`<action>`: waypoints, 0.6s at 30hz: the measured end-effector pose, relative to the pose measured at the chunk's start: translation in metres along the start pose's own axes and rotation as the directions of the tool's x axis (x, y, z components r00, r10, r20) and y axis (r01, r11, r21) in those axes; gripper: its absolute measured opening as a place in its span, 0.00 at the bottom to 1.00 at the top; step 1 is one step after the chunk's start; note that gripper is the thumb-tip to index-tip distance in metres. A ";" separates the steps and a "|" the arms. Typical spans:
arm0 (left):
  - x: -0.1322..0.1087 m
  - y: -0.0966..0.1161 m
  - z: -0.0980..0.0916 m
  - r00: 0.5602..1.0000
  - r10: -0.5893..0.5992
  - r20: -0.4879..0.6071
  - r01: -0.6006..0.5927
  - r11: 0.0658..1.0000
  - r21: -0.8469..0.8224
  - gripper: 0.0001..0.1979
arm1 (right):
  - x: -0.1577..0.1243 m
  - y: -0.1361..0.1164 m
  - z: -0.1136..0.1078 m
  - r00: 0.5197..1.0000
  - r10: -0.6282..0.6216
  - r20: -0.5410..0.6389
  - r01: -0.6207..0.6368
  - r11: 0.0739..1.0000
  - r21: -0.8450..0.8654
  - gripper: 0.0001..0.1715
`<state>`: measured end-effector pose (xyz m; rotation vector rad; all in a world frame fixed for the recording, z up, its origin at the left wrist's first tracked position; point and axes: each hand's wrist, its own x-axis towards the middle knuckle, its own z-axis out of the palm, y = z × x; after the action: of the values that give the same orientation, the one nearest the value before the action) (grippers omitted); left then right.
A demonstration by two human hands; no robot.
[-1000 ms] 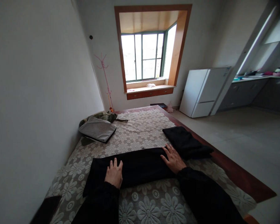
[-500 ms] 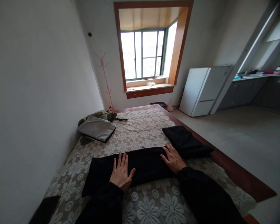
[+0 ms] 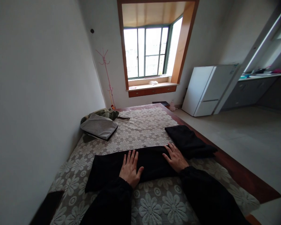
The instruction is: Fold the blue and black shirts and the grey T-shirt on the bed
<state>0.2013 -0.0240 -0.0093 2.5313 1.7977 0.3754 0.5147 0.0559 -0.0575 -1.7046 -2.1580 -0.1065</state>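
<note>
A black garment (image 3: 152, 165), folded into a long flat strip, lies across the flower-patterned cover (image 3: 152, 207). Its exact kind cannot be made out. My left hand (image 3: 131, 168) rests flat on the middle of it, palm down, fingers stretched out and thumb apart. On its right end lies my right hand (image 3: 176, 157), also flat with spread fingers. Just beyond that hand is a second folded black garment (image 3: 189, 140), close to the bed's right side. Dark sleeves cover both my forearms.
At the far left, a grey cloth item (image 3: 99, 126) and a green bundle (image 3: 107, 115) lie against the wall. A pink coat stand (image 3: 107, 75) rises behind the bed's far corner. The reddish wooden edge (image 3: 243, 170) runs along the right. A white fridge (image 3: 206, 90) stands beyond.
My left hand has slid a little to the right along the folded garment. The right hand stays on its right end. The whole view has shifted slightly.
</note>
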 end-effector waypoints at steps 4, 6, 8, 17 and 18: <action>0.001 0.003 -0.008 0.972 0.224 0.073 -0.218 0.973 -0.080 0.30 | 0.000 0.000 0.000 1.000 -0.001 0.007 0.001 1.000 -0.006 0.34; 0.003 0.009 -0.008 0.978 0.191 0.084 -0.183 0.978 -0.095 0.29 | 0.000 0.000 0.000 1.000 -0.001 0.007 0.001 1.000 -0.007 0.34; 0.007 0.020 -0.007 0.988 0.134 0.077 -0.126 0.987 -0.095 0.29 | 0.000 0.000 0.000 1.000 0.000 0.007 0.000 1.000 -0.007 0.34; 0.025 0.054 -0.004 1.000 0.006 -0.011 -0.006 0.997 -0.075 0.28 | 0.000 -0.001 -0.002 1.000 0.004 0.021 -0.004 1.000 -0.001 0.34; 0.025 0.054 -0.002 1.000 0.005 -0.018 -0.006 0.997 -0.082 0.28 | 0.000 -0.001 -0.002 1.000 0.004 0.018 -0.004 1.000 0.003 0.34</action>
<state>0.2585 -0.0193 0.0055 2.4865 1.7441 0.4633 0.5140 0.0553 -0.0555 -1.7147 -2.1664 -0.0866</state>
